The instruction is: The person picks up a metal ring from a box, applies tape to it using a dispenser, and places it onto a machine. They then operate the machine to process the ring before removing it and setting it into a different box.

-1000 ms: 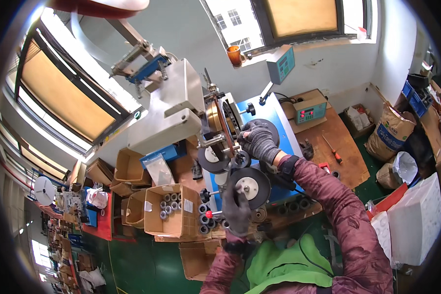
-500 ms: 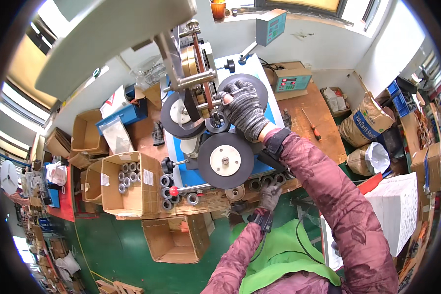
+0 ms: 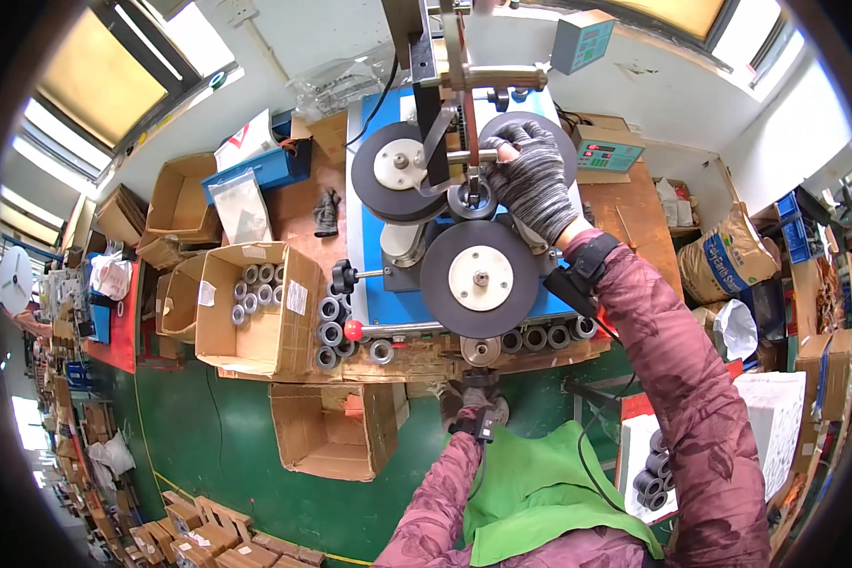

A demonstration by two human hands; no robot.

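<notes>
My right hand [image 3: 537, 180], in a grey striped glove, is closed round a metal handle [image 3: 471, 156] on the grinding machine's upright part. Just below it, a metal ring [image 3: 471, 201] sits among three dark wheels, the nearest being a large wheel [image 3: 480, 277] with a white hub. My left hand [image 3: 473, 399], gloved too, is low in front of the bench edge. It is right beside a dark round part under a metal disc [image 3: 481, 351]; its fingers are too hidden to read. Several metal rings [image 3: 535, 337] stand along the bench edge to the right of the disc.
A cardboard box [image 3: 246, 327] of rings stands left of the machine, with loose rings [image 3: 330, 333] beside it. Another cardboard box [image 3: 331, 431] is below the bench edge. More rings [image 3: 653, 478] lie at lower right. A control box [image 3: 608, 154] sits behind my right hand.
My left hand has moved away from the ring row, toward the disc and down. My right hand remains on the handle. The view has shifted, and the machine's upper part appears swung right.
</notes>
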